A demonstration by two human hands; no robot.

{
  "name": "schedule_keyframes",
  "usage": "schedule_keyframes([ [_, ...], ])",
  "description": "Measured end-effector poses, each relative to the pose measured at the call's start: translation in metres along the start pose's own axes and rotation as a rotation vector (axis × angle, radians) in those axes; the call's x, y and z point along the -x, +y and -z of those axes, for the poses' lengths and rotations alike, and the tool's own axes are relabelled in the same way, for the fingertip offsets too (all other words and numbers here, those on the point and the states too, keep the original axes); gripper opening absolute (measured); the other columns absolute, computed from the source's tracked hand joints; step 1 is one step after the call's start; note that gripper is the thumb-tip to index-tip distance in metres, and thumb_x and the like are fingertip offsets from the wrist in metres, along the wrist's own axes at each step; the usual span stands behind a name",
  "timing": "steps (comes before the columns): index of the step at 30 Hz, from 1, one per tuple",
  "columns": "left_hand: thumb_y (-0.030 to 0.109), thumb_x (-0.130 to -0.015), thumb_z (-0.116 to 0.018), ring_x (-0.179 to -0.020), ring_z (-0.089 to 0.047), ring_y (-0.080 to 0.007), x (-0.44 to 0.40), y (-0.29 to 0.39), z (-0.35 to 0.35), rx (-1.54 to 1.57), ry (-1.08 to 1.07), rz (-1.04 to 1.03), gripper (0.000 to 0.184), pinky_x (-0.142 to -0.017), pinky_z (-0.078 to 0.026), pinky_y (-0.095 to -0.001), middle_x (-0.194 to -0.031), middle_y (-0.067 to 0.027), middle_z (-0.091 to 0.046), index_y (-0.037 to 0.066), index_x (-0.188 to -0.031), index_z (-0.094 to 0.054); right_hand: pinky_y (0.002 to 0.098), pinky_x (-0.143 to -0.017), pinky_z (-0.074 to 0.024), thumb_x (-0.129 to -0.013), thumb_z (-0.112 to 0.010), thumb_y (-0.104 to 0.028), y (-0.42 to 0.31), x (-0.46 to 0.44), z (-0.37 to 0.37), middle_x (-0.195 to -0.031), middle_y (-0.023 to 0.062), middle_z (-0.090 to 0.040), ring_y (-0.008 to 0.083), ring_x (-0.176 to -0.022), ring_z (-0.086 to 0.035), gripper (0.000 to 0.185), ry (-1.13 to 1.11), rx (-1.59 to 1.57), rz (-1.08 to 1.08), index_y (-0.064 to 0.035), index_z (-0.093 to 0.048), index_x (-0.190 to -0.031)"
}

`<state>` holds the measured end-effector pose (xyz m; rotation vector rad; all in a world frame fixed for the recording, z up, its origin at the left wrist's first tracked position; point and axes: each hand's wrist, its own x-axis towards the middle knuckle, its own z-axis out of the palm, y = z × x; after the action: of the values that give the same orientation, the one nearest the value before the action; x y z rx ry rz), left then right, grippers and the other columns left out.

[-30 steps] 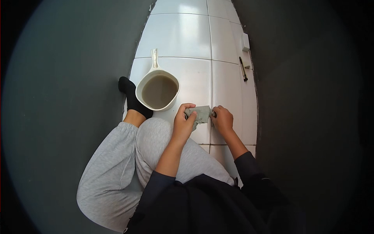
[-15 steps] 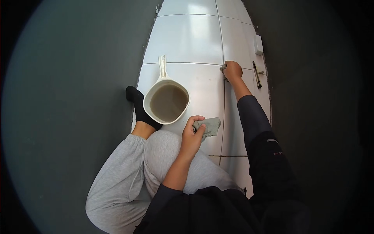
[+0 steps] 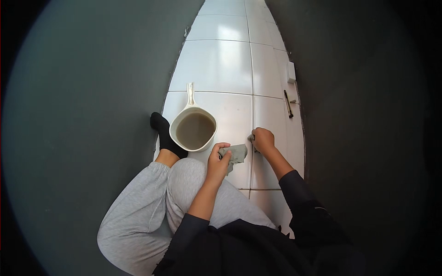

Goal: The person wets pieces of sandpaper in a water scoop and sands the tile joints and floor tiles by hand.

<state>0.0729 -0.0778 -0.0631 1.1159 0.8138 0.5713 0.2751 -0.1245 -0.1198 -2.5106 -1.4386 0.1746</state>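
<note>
Fingers (image 3: 223, 145) and thumb of your left hand (image 3: 215, 166) pinch a crumpled grey-green piece of thin cloth or paper (image 3: 237, 152), just right of the white, rounded plastic dipper (image 3: 190, 107) and nearer to you than it, with the loose end sticking out toward your other side. That pinch probably serves to hold the piece clear of the floor. Your right hand (image 3: 264, 140) is curled tight around a small grey wad (image 3: 250, 137), of which only an edge shows, right of the dipper and at the dark joint line (image 3: 252, 112) between the glossy white tiles (image 3: 218, 69); whether the wad presses on them I cannot tell. Such a clenched hold would suit firm pressure on a narrow spot. The dipper itself stands upright, partly filled with murky brown liquid (image 3: 195, 130), its handle pointing away from you, likely to leave your hands room. Your black-socked foot (image 3: 165, 131) lies just beside it on the left, perhaps because you sit so close. Well right of the dipper, past your right hand, a slim, dark, pen-like tool (image 3: 288, 104) and a small white box (image 3: 291, 72) lie near the edge of the tiles, apparently set aside.
</note>
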Motion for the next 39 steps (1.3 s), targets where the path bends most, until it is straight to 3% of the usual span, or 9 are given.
schedule_keyframes([
  [11, 0.004, -0.084, -0.055, -0.070, -0.047, -0.0069, 0.016, 0.010, -0.003, -0.002, -0.020, -0.204, 0.021, -0.062, -0.040, -0.0208, -0.082, -0.0031, -0.053, 0.006, -0.105, -0.053, 0.0393, -0.063, -0.0484, -0.070, -0.063, -0.018, -0.024, 0.152, 0.033, -0.079, 0.0094, -0.061, 0.0279, -0.071, -0.061, 0.011, -0.266, -0.065, 0.161, -0.0079, -0.064, -0.071],
  [14, 0.004, -0.085, -0.054, -0.081, -0.054, -0.0097, 0.024, 0.017, 0.000, 0.068, -0.060, -0.208, 0.023, -0.071, -0.046, -0.0238, -0.094, -0.0071, -0.055, 0.004, -0.108, -0.051, 0.0340, -0.064, -0.0492, -0.074, -0.065, -0.020, 0.001, 0.158, 0.041, -0.080, 0.0074, -0.063, 0.0226, -0.071, -0.062, 0.013, -0.463, -0.356, 0.039, -0.0067, -0.064, -0.074],
  [16, 0.003, -0.085, -0.054, -0.083, -0.054, -0.0106, 0.033, 0.028, -0.002, 0.195, -0.039, -0.194, 0.024, -0.072, -0.046, -0.0245, -0.095, -0.0068, -0.054, 0.004, -0.108, -0.050, 0.0323, -0.066, -0.0499, -0.083, -0.062, -0.022, 0.015, 0.158, 0.046, -0.086, 0.0054, -0.063, 0.0187, -0.076, -0.062, 0.017, -0.486, -1.065, -0.295, -0.0067, -0.062, -0.091],
  [17, 0.002, -0.084, -0.054, -0.085, -0.054, -0.0115, 0.038, 0.031, -0.003, 0.327, -0.034, -0.162, 0.025, -0.074, -0.046, -0.0252, -0.096, -0.0066, -0.053, 0.004, -0.109, -0.050, 0.0323, -0.066, -0.0499, -0.083, -0.062, -0.022, 0.020, 0.157, 0.047, -0.086, 0.0054, -0.063, 0.0187, -0.076, -0.062, 0.017, -0.487, -1.059, -0.280, -0.0067, -0.062, -0.091],
  [19, 0.002, -0.084, -0.053, -0.086, -0.055, -0.0128, 0.045, 0.030, 0.004, 0.431, -0.028, -0.162, 0.026, -0.076, -0.047, -0.0273, -0.097, -0.0070, -0.053, 0.004, -0.110, -0.049, 0.0298, -0.063, -0.0488, -0.087, -0.058, -0.017, 0.017, 0.152, 0.054, -0.088, 0.0042, -0.061, 0.0171, -0.075, -0.061, 0.021, -0.326, -1.850, -0.406, -0.0054, -0.055, -0.103],
  [24, 0.005, -0.087, -0.046, -0.090, -0.057, -0.0171, 0.047, 0.028, 0.025, 0.734, -0.024, -0.198, 0.025, -0.078, -0.050, -0.0315, -0.101, -0.0072, -0.053, 0.005, -0.112, -0.047, 0.0399, -0.080, -0.0494, -0.093, -0.047, -0.022, 0.000, 0.126, 0.069, -0.098, 0.0038, -0.054, 0.0177, -0.088, -0.055, 0.028, -0.421, -2.139, -0.167, -0.0137, -0.043, -0.119],
  [29, 0.007, -0.087, -0.046, -0.094, -0.057, -0.0179, 0.053, 0.043, 0.030, 0.807, -0.003, -0.175, 0.025, -0.083, -0.048, -0.0317, -0.104, -0.0083, -0.054, 0.006, -0.112, -0.047, 0.0455, -0.079, -0.0504, -0.093, -0.047, -0.022, -0.052, 0.094, 0.096, -0.101, 0.0060, -0.052, 0.0221, -0.087, -0.055, 0.033, -0.384, -2.141, -0.251, -0.0158, -0.039, -0.124],
  [35, 0.014, -0.085, -0.047, -0.103, -0.053, -0.0233, 0.049, 0.054, 0.051, 1.007, 0.089, -0.212, 0.028, -0.092, -0.042, -0.0384, -0.109, -0.0104, -0.055, 0.006, -0.112, -0.049, 0.0370, -0.075, -0.0528, -0.090, -0.053, -0.023, -0.087, 0.041, 0.089, -0.100, 0.0052, -0.053, 0.0186, -0.082, -0.057, 0.038, -0.527, -2.109, -0.199, -0.0153, -0.038, -0.124],
  [39, 0.019, -0.086, -0.047, -0.107, -0.053, -0.0252, 0.036, 0.045, 0.071, 1.045, 0.131, -0.277, 0.029, -0.095, -0.040, -0.0405, -0.110, -0.0107, -0.058, 0.006, -0.111, -0.051, 0.0322, -0.070, -0.0527, -0.083, -0.060, -0.011, -0.119, 0.001, 0.083, -0.099, 0.0055, -0.052, 0.0151, -0.084, -0.058, 0.047, -0.468, -1.705, -0.128, -0.0147, -0.039, -0.125],
])
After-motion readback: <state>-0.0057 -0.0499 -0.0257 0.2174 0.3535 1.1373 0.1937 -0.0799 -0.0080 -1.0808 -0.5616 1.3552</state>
